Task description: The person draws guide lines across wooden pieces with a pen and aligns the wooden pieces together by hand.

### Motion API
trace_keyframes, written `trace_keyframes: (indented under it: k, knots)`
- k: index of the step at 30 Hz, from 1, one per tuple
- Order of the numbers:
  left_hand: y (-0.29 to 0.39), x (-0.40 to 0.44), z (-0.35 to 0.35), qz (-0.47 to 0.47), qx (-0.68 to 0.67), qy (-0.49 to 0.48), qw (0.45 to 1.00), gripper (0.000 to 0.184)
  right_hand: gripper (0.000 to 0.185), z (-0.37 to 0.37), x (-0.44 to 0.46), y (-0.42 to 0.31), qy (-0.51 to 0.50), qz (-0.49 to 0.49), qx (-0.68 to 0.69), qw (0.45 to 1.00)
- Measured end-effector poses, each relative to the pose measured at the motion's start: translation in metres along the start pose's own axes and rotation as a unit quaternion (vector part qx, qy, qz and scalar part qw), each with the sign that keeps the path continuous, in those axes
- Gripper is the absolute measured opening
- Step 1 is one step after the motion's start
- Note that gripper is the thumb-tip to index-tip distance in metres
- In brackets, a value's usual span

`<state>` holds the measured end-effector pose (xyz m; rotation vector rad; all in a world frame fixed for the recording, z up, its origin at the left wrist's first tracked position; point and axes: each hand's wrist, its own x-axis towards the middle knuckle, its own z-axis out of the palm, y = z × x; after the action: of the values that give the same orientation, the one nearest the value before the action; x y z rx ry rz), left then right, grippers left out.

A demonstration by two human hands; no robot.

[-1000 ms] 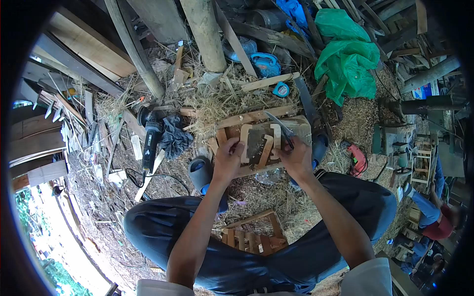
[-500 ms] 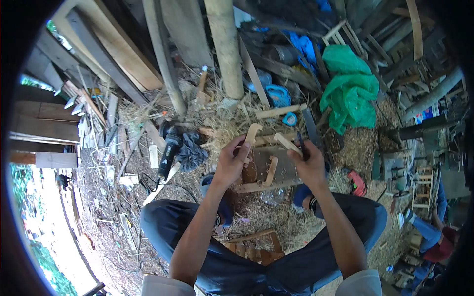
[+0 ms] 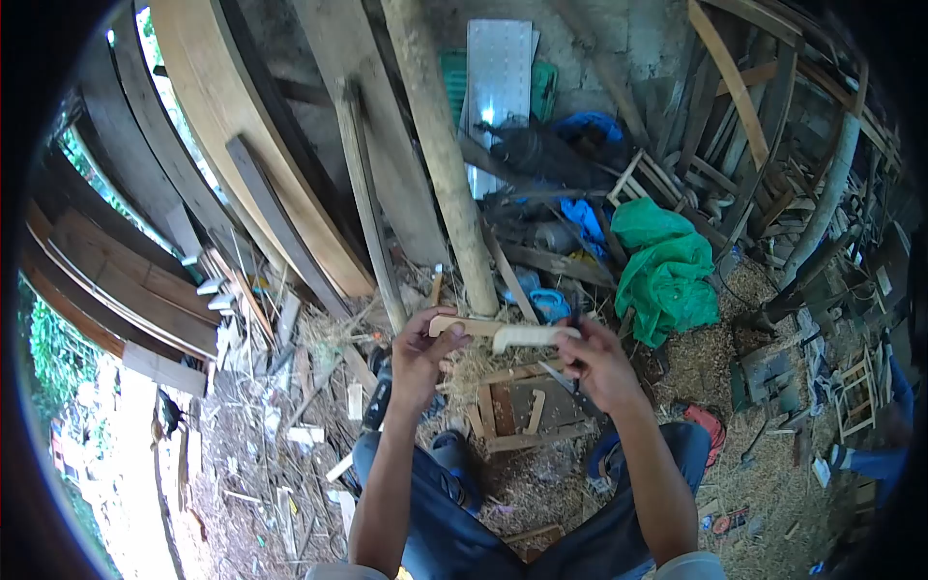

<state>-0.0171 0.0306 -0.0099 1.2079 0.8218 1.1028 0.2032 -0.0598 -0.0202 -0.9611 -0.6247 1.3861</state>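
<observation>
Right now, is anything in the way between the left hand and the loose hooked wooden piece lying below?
Nothing visible stands between the left hand and the loose hooked piece; the way down looks open. That hand does hold another hooked piece, though.

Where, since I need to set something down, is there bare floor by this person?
The likeliest patch is the shavings-strewn floor between the green plastic and the red tool. A smaller one lies between the feet, nearer than the low work board. Left is crowded with offcuts and the black tool; posts and planks crowd the far side.
</observation>
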Motion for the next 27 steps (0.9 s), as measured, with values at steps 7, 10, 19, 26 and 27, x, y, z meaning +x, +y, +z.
trace_keyframes:
  k: [7, 10, 19, 26, 27]
  knots:
    - [0.017, -0.005, 0.053, 0.006, -0.020, -0.088, 0.996, 0.029, 0.020, 0.009, -0.019, -0.009, 0.028, -0.065, 0.022, 0.997]
    - [0.023, -0.010, 0.073, 0.003, -0.075, -0.092, 0.993, 0.035, 0.024, 0.011, -0.025, -0.013, 0.089, -0.096, -0.017, 0.991]
    - [-0.013, -0.005, 0.069, 0.006, -0.160, -0.110, 0.981, 0.043, 0.029, 0.018, -0.020, -0.001, 0.203, -0.165, -0.172, 0.950]
    - [-0.009, -0.005, 0.070, -0.006, -0.151, -0.063, 0.987, 0.040, 0.032, 0.029, -0.018, 0.009, 0.181, -0.188, -0.265, 0.928]
    - [-0.008, -0.004, 0.067, -0.019, -0.164, -0.075, 0.983, 0.038, 0.031, 0.032, -0.018, 0.006, 0.162, -0.191, -0.244, 0.937]
